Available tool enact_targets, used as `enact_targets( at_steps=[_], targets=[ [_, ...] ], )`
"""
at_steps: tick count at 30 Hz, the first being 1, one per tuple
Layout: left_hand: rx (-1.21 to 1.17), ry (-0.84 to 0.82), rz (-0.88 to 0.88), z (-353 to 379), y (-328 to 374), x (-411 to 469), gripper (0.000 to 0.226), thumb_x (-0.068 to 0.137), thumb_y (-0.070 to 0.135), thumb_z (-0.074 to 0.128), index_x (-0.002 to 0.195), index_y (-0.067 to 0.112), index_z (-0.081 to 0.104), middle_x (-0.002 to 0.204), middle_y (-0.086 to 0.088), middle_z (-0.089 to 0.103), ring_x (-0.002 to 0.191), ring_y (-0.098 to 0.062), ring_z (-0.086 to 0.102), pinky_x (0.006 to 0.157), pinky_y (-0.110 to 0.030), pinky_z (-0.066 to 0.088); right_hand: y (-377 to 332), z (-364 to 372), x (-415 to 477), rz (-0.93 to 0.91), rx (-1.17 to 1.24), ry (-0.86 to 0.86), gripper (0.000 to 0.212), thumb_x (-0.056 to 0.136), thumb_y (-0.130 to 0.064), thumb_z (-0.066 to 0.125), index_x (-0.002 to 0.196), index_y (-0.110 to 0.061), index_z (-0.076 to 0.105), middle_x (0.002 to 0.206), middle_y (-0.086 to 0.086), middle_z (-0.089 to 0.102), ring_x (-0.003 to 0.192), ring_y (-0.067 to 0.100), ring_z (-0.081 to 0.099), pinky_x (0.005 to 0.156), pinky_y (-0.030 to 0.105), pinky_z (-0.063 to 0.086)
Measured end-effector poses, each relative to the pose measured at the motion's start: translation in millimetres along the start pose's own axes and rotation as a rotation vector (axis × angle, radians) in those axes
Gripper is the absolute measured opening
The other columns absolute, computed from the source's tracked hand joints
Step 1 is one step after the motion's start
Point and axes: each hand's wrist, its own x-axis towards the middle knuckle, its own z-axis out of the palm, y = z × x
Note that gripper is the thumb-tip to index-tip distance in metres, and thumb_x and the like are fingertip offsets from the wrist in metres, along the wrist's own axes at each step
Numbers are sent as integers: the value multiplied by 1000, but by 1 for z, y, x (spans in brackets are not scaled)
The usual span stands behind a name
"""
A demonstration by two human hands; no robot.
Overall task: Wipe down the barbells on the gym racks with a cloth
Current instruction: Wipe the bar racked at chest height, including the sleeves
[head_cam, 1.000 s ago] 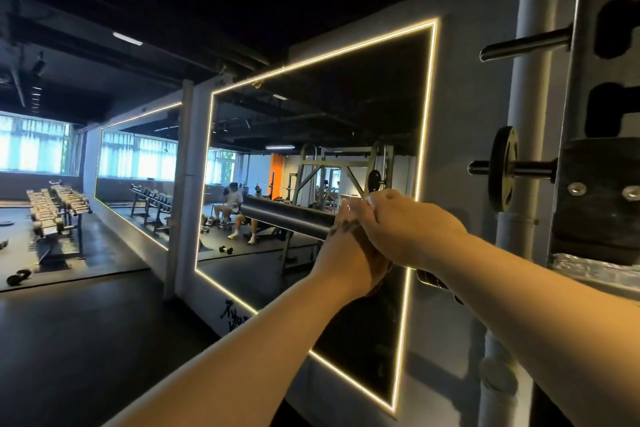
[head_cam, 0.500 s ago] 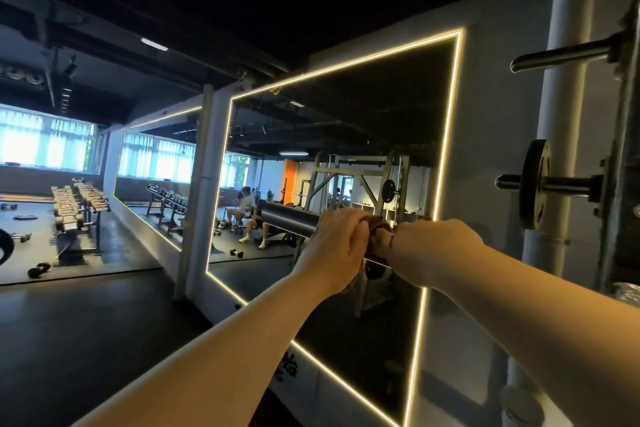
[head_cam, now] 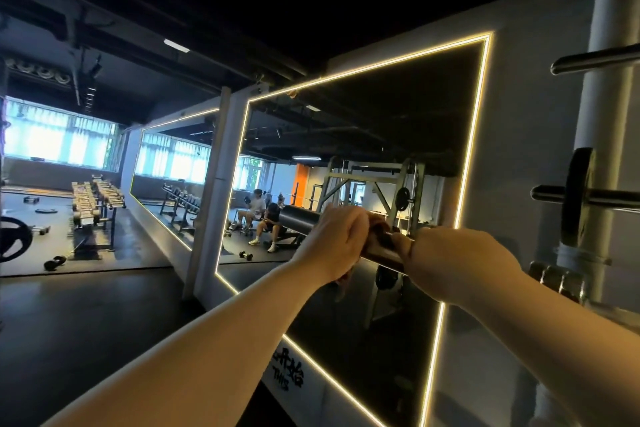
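A dark barbell sleeve (head_cam: 299, 218) points away from me toward the mirror at mid frame. My left hand (head_cam: 337, 244) grips the sleeve with a brownish cloth (head_cam: 379, 236) wrapped round it. My right hand (head_cam: 457, 263) holds the bar just to the right of the cloth, its fingers curled over the top. A bare glossy stretch of the sleeve (head_cam: 382, 256) shows between the two hands. Some cloth hangs below my left hand.
A lit-edged wall mirror (head_cam: 398, 135) stands right behind the bar. The rack upright (head_cam: 602, 114) at right carries a plate on a peg (head_cam: 575, 198) and a steel peg above (head_cam: 595, 61). A dumbbell rack (head_cam: 93, 204) and loose dumbbells lie on the floor at left.
My hands have come apart along the bar: the left slid outward with the cloth, the right stayed nearer the rack. The view has swung left and upward.
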Motion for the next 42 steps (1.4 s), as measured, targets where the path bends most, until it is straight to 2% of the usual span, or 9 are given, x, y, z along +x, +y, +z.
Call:
enact_targets(
  at_steps=[8,13,18,23,28,31,35,39,42],
  targets=[
    [9,73,-307,-16,-101,36,37,111,28,26,79,24,44,77,-1,52,76,-17,51,67,-25,41,-10,-16,-11,14,50,-25,47,111,-49,23,130,-19,54,89,2,62,84,16,65,86,35,59],
    [44,65,-522,-19,-94,58,36,107,25,39,72,23,47,73,5,48,86,-23,51,84,-37,43,-10,-22,-19,-53,-37,-48,38,113,-39,25,142,-24,44,96,4,62,93,20,66,91,39,58],
    [106,145,-340,4,-77,26,34,108,20,31,77,25,43,80,10,47,92,-19,46,89,-37,39,-11,-14,-12,60,97,-35,42,109,-48,30,118,-19,58,88,3,59,84,20,63,80,36,56],
    [-102,81,-226,16,1,4,18,107,24,40,112,24,57,116,7,54,112,-10,44,99,-26,37,-11,-15,-5,37,74,-91,27,107,-36,44,116,-14,57,87,3,55,89,25,63,86,43,58],
    [-190,3,-169,17,43,-13,16,108,32,39,111,36,54,109,13,50,109,-10,47,96,-32,42,-6,-28,-23,-44,7,-146,36,104,-23,53,139,-15,49,105,7,56,110,31,62,92,44,55],
    [-177,38,-219,11,39,-6,14,105,38,41,102,38,55,103,7,55,103,-14,53,85,-29,48,10,-33,-34,-21,34,-149,37,105,-26,52,140,-17,48,104,4,59,101,26,62,79,37,47],
    [-165,103,-332,11,59,-2,23,106,36,41,87,33,54,92,4,59,91,-19,60,85,-44,57,40,-44,-63,0,-30,-144,29,108,-41,40,124,-21,53,93,-1,62,86,18,61,78,37,49],
    [-149,115,-326,13,100,-9,21,106,32,44,89,34,54,95,4,60,79,-9,61,66,-20,51,54,-38,-88,38,303,16,39,107,-48,34,129,-18,47,111,6,63,94,22,58,82,39,52],
    [-188,17,-156,21,141,-20,12,104,26,51,103,37,56,107,13,56,94,2,55,71,-11,41,53,-31,-86,107,440,107,52,105,-53,29,139,-15,41,115,9,64,102,28,61,85,42,50]
  ],
)
